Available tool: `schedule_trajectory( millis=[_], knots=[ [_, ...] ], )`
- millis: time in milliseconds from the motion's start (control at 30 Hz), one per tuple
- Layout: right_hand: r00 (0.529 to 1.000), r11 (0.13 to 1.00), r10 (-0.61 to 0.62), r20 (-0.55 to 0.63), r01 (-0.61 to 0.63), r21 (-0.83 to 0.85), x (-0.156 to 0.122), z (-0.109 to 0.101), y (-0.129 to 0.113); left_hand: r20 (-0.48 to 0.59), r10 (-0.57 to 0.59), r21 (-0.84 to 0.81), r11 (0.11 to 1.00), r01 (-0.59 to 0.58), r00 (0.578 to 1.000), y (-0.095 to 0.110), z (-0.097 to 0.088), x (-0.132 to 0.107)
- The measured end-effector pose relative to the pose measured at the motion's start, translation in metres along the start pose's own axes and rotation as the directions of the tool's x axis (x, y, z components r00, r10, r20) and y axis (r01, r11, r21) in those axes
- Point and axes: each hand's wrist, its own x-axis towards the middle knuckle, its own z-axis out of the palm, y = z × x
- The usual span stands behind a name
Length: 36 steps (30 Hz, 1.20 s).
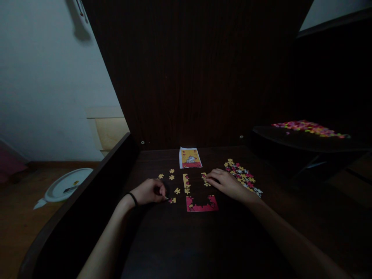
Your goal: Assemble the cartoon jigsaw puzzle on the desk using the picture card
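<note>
My left hand (151, 190) has a dark band at its wrist. Its fingers are curled in a pinch, with the tips at a small pink-and-yellow puzzle piece (173, 200). My right hand (223, 179) rests on the table, thumb and fingertips closed at the edge of a short joined yellow strip (204, 177), partly hidden by them. Between the hands stand a joined yellow strip (185, 183) and, nearer me, a U-shaped pink section (201, 208). Several loose yellow pieces, one of them a knobbed piece (177, 191), lie near my left hand.
A picture card (190, 158) lies against the upright back panel (186, 77). Right of my right hand spreads a pile of mixed puzzle pieces (242, 175). A raised side board (87, 193) borders the left. Colourful small items (310, 128) cover a shelf at right.
</note>
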Motion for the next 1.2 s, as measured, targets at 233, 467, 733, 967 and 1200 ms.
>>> schedule_trajectory(
  millis=[233, 467, 733, 967, 1200],
  knots=[
    [0.990, 0.981, -0.014, -0.140, 0.040, 0.192, -0.001, 0.005, -0.010, -0.384, 0.368, 0.368, 0.902, -0.225, 0.847, 0.025, 0.025, 0.010],
    [0.995, 0.779, 0.093, 0.025, -0.088, 0.620, 0.003, 0.025, -0.033, -0.467, 0.706, 0.612, 0.692, -0.382, 0.532, 0.043, 0.050, 0.010],
    [0.975, 0.440, 0.183, 0.123, -0.193, 0.877, 0.003, 0.040, -0.044, -0.466, 0.717, 0.590, 0.688, -0.422, 0.518, 0.052, 0.057, 0.009],
    [0.975, 0.457, 0.207, 0.080, -0.169, 0.873, 0.004, 0.038, -0.044, -0.522, 0.647, 0.497, 0.761, -0.418, 0.556, 0.049, 0.056, 0.011],
    [0.965, 0.351, 0.225, 0.135, -0.209, 0.913, 0.006, 0.034, -0.042, -0.495, 0.632, 0.467, 0.772, -0.431, 0.596, 0.050, 0.057, 0.012]
  ],
)
